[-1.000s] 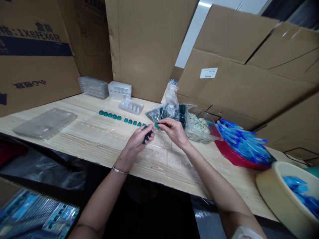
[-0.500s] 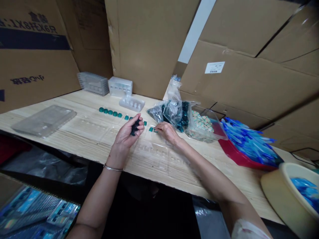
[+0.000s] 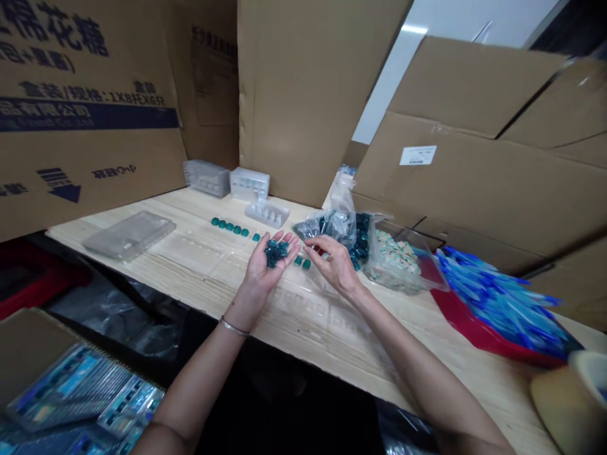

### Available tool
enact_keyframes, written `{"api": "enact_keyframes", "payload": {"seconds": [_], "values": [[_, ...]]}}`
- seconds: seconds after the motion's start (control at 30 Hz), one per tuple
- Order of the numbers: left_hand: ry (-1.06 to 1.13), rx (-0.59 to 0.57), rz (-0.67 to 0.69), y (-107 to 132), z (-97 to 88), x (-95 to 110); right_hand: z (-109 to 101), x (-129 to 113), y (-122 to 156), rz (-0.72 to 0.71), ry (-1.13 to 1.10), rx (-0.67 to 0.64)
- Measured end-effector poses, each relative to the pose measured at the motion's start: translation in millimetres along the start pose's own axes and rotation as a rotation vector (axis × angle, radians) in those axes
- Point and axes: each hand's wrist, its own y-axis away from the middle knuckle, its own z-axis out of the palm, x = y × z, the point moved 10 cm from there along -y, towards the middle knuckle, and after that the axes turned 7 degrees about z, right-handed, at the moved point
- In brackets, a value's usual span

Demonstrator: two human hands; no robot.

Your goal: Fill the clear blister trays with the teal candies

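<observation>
My left hand (image 3: 266, 268) is palm up above the wooden table (image 3: 199, 272), cupping several small teal pieces (image 3: 275, 251). My right hand (image 3: 332, 262) hovers just to its right, fingers loosely spread and empty, beside two teal pieces (image 3: 302, 261) lying on the table. A row of teal pieces (image 3: 231, 226) lies further left. Behind my right hand sits a clear plastic bag of teal pieces (image 3: 339, 229).
Clear plastic trays (image 3: 129, 234) lie at the left, with white moulded trays (image 3: 249, 184) at the back. A bag of pale pieces (image 3: 392, 253) and a red tray of blue items (image 3: 493, 303) sit at the right. Cardboard boxes (image 3: 294, 88) wall the table.
My left hand has opened from a curled grip to a flat cupped palm showing the teal pieces. My right hand has lifted off the table and moved towards it. The camera shifted.
</observation>
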Motion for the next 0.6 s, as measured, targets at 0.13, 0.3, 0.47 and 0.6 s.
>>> {"api": "enact_keyframes", "payload": {"seconds": [0.13, 0.3, 0.47, 0.6], "values": [[-0.126, -0.003, -0.03, 4, 6.5, -13, 3, -28, -7, -0.07, 0.007, -0.081], [-0.205, 0.001, -0.059, 9, 12.9, -28, 5, -24, -4, -0.083, -0.021, -0.121], [-0.138, 0.048, -0.108, 16, 12.2, -43, -10, -5, 0, 0.021, -0.151, -0.067], [-0.129, -0.001, -0.129, 24, 15.7, -55, -11, 14, 5, 0.144, -0.299, -0.094]]}}
